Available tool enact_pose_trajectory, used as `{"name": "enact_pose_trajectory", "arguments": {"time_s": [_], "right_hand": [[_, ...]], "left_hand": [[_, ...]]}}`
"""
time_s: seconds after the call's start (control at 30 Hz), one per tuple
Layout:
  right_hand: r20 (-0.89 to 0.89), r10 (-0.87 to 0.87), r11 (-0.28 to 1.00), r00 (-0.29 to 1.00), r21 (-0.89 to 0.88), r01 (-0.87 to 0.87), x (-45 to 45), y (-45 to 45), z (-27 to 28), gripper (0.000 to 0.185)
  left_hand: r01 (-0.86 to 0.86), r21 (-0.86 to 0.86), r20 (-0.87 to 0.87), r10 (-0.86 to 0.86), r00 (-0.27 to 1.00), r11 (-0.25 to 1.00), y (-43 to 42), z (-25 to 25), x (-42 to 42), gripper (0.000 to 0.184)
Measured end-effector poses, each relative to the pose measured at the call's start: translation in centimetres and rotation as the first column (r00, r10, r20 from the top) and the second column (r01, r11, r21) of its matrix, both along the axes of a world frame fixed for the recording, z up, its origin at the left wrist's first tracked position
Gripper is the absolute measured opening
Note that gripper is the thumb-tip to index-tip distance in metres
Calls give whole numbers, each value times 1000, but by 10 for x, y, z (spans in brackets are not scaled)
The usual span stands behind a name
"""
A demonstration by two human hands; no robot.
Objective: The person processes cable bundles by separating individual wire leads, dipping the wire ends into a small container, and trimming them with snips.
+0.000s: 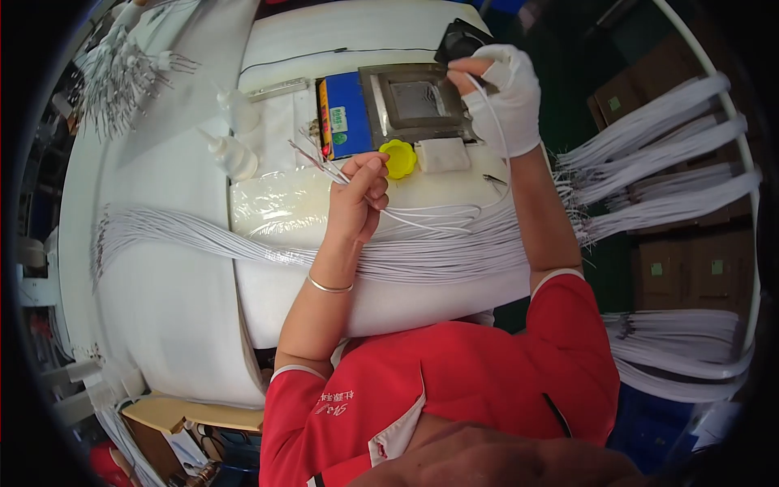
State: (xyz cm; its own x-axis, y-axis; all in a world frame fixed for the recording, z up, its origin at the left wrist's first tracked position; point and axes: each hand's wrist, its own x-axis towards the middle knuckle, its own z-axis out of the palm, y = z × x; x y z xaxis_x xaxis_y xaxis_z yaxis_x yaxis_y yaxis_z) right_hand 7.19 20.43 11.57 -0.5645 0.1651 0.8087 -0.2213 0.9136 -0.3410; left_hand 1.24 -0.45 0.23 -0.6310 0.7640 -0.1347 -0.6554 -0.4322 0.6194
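My left hand [359, 191], bare with a bangle at the wrist, is closed around several white cables [327, 168]. Their stripped, reddish-brown ends stick out to the upper left. My right hand [505, 99] wears a white glove that leaves fingertips bare. Thumb and finger pinch a single white cable [497, 122], which hangs down past the wrist. Just beyond those fingers stands a black device [461, 40]; whether the cable touches it is hard to see. A long bundle of white cables [438, 258] lies across the table below both hands.
Near my left hand are a yellow scalloped dish [398, 159], a folded white cloth [444, 155], a blue box [347, 114] and a grey metal tray [377, 89]. White squeeze bottles [234, 156] stand at left. Cable bundles [649, 154] hang from a rail at right.
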Motion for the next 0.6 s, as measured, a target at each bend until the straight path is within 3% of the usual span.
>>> {"name": "enact_pose_trajectory", "arguments": {"time_s": [0.03, 0.07, 0.17, 0.23, 0.3, 0.37, 0.43, 0.5, 0.57, 0.6], "right_hand": [[-124, -126, 929, 984, 333, 161, 8, 4, 16, 10], [-131, -150, 925, 980, 332, 185, 16, 4, 27, 10], [-224, -132, 789, 966, 566, 239, 28, -3, 50, 10], [-159, -129, 783, 979, 589, 199, 30, -18, 51, 10], [-20, -86, 787, 996, 612, 80, 31, -33, 48, 9], [-3, -82, 761, 997, 645, 64, 31, -31, 44, 8], [48, -89, 704, 995, 710, 28, 34, -26, 38, 9], [98, -46, 746, 994, 665, -31, 50, -16, 37, 9], [147, 7, 782, 989, 615, -97, 66, -10, 34, 10], [282, 33, 849, 959, 498, -176, 75, -12, 30, 9]], "left_hand": [[29, 14, -58, -28, 998, 999, 1, 2, 4, 17], [56, 29, -118, -53, 992, 998, 2, 5, 8, 18], [127, 20, -280, -116, 953, 992, 13, 26, 28, 22], [139, -31, -437, -138, 889, 990, 22, 42, 51, 26], [222, -11, -463, -202, 863, 975, 24, 51, 69, 22], [296, -2, -492, -259, 831, 955, 17, 52, 73, 17], [357, -40, -490, -330, 807, 933, -1, 38, 62, 23], [378, -58, -488, -357, 797, 924, -16, 28, 44, 27], [467, 255, -272, -400, 875, 847, -32, 19, 22, 33], [453, 254, -271, -387, 881, 855, -41, 11, 16, 33]]}}
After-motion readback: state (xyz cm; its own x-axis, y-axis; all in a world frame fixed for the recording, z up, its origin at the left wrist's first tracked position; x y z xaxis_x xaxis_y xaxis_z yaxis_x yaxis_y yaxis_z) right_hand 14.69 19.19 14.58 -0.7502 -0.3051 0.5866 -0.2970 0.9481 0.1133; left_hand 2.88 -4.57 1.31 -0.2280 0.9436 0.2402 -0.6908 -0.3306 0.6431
